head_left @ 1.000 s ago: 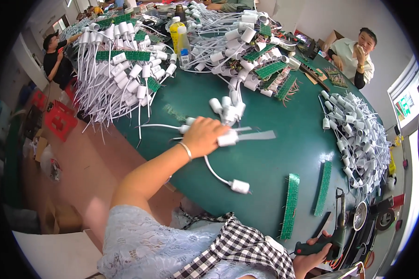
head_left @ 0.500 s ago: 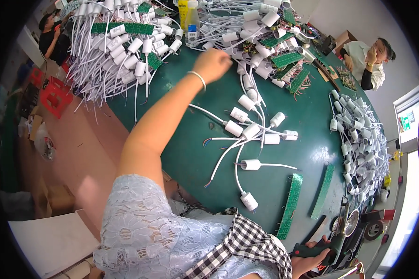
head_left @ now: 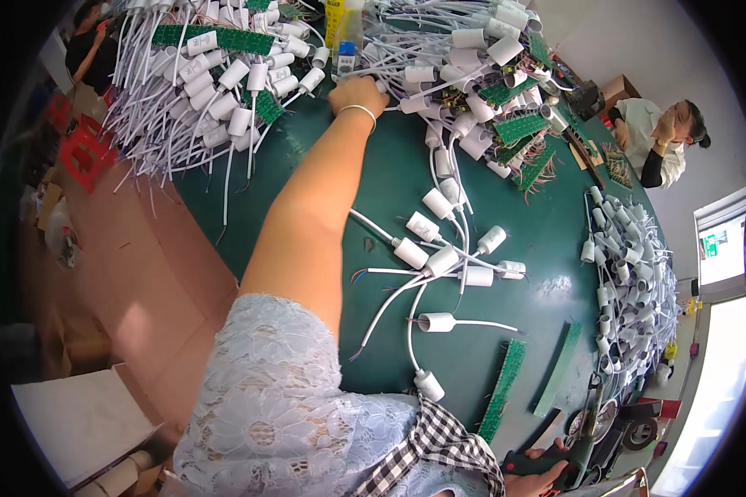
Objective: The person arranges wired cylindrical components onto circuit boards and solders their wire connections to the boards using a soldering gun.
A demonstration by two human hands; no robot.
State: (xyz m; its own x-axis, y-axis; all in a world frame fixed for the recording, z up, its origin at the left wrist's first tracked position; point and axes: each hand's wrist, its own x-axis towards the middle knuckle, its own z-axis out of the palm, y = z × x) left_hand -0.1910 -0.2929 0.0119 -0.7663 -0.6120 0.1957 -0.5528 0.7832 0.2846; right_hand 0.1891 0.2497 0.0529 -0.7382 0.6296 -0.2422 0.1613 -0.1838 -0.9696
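Note:
My left hand [head_left: 359, 97] is stretched far across the table to the near edge of a heap of white lamp sockets with cables [head_left: 420, 74]. Its fingers point away from me and are mostly hidden, so whether they hold a cable or socket cannot be made out. Low on the right, my right hand [head_left: 539, 479] is closed around the handle of a dark green tool [head_left: 518, 462], whose exact kind is unclear. Between the hands lie several loose white sockets [head_left: 441, 262] with wired cable ends. Two green circuit board strips [head_left: 503, 389] lie near my right hand.
Another heap of sockets and cables [head_left: 215, 91] hangs over the table's left edge. Bottles [head_left: 347, 37] stand between the heaps. More white sockets [head_left: 632, 273] pile up at the right. A person [head_left: 655, 137] sits across at the far right, another [head_left: 91, 50] at the far left.
My left hand has moved slightly left and away from me, toward the bottles. The view has shifted a little. My right hand still grips the green tool.

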